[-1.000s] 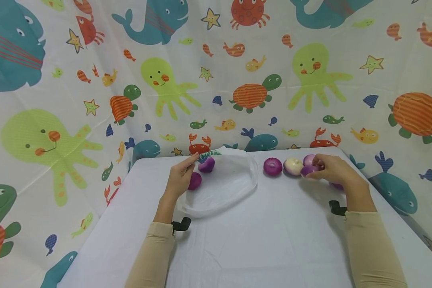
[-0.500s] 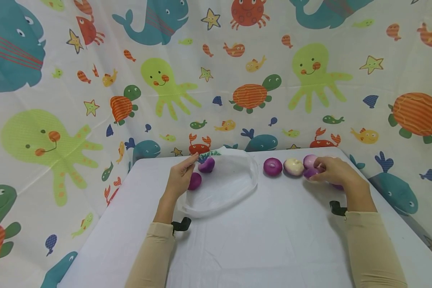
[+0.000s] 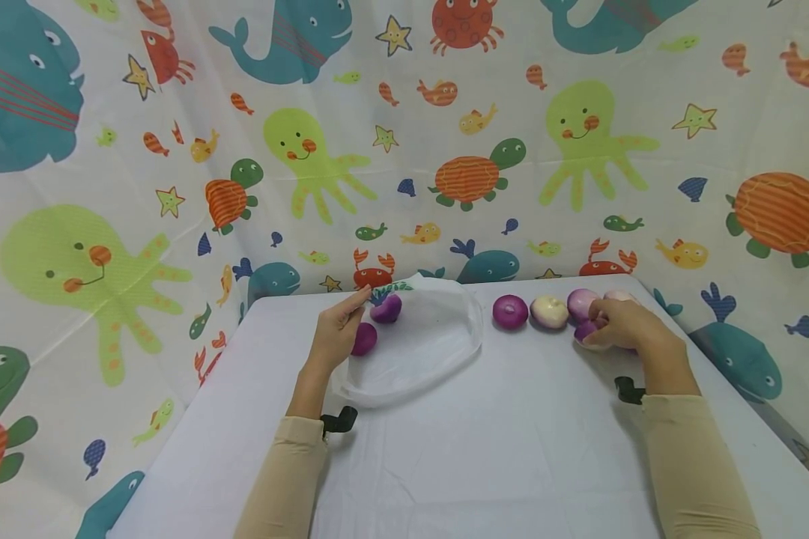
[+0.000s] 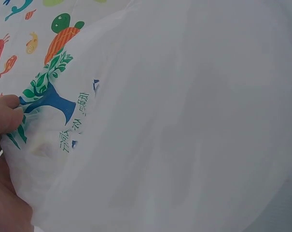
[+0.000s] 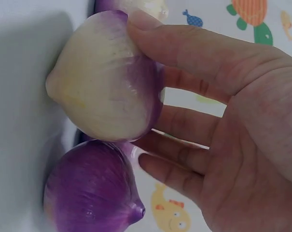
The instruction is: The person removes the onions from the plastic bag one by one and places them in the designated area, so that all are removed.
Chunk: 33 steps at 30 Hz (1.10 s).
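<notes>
My left hand [image 3: 335,333] pinches the edge of a thin white plastic bag [image 4: 184,121] with a green and blue tree print. Its mouth stands wide towards me in the head view. Two purple onions, one upper [image 3: 386,308] and one lower [image 3: 364,339], show at the bag's left side. At the right, my right hand [image 3: 637,322] grips an onion [image 5: 102,82] with a pale cream face and purple sides, thumb on one side and fingers behind. Close against it in the right wrist view is a dark purple onion [image 5: 90,188].
Left of my right hand stand a purple onion [image 3: 510,312], a cream one [image 3: 549,312] and a pink-purple one [image 3: 582,305]. A paler onion [image 3: 620,296] sits behind the hand. A white table [image 3: 485,464] meets a sea-animal curtain [image 3: 404,150] at the back.
The onion in my right hand has moved slightly right and nearer to me, and its pale face has turned into view. My left hand and the bag have stayed put.
</notes>
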{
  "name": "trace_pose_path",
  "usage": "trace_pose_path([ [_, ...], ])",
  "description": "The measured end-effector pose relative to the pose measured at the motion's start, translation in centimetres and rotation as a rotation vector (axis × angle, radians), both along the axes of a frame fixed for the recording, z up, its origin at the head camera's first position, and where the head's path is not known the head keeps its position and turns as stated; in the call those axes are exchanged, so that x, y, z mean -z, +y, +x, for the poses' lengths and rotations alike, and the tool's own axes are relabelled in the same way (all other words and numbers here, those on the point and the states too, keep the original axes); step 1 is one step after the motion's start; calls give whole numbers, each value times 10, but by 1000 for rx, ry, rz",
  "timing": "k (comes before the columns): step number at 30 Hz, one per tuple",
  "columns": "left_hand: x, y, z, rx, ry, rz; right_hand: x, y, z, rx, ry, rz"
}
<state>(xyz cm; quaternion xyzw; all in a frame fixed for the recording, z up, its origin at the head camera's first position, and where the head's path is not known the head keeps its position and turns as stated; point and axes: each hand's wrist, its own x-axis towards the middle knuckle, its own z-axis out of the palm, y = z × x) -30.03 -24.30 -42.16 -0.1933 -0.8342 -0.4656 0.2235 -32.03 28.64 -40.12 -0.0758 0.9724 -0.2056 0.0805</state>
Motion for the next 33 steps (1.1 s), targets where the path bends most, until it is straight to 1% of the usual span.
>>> trace_pose_path([
  [8, 1, 0, -2, 9, 13, 7, 1, 0, 1, 20, 0, 3],
  [17, 1, 1, 0, -3, -1, -11, 4, 2, -2, 10, 9, 25],
  [24, 2, 0, 0, 3, 8, 0, 6, 1, -4, 7, 23, 29],
  [29, 2, 0, 0, 9, 20, 14, 5, 1, -3, 13, 27, 35],
  [33, 2, 1, 0, 2, 25, 19, 4, 2, -3, 18, 27, 45],
])
